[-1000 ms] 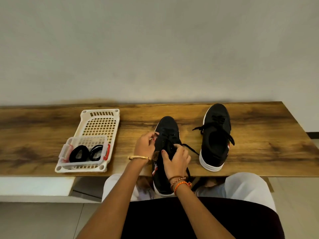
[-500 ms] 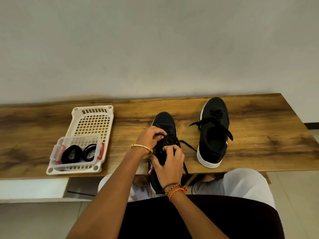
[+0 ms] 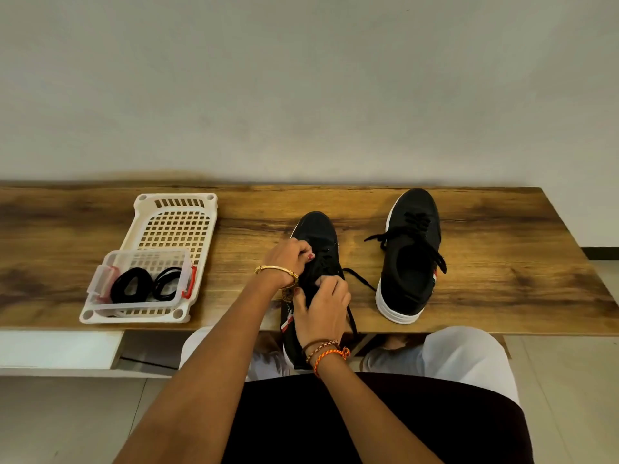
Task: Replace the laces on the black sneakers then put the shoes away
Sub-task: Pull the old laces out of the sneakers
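Note:
Two black sneakers with white soles lie on a wooden table (image 3: 502, 262). The left sneaker (image 3: 316, 234) points away from me, its heel hanging over the front edge. My left hand (image 3: 289, 257) pinches its black lace at the eyelets. My right hand (image 3: 323, 308) grips the tongue area and lace just below. A loose lace end (image 3: 360, 279) trails to the right. The right sneaker (image 3: 410, 262) stands apart with untied laces spread across it.
A cream perforated tray (image 3: 174, 226) sits at the table's left. In it stands a clear plastic box (image 3: 140, 279) with red clips holding coiled black laces (image 3: 132, 288). A plain wall rises behind the table. My lap is below the front edge.
My left hand slid from the shoe's left side onto the lace area. My right hand moved up slightly on the tongue. The view shifted a little.

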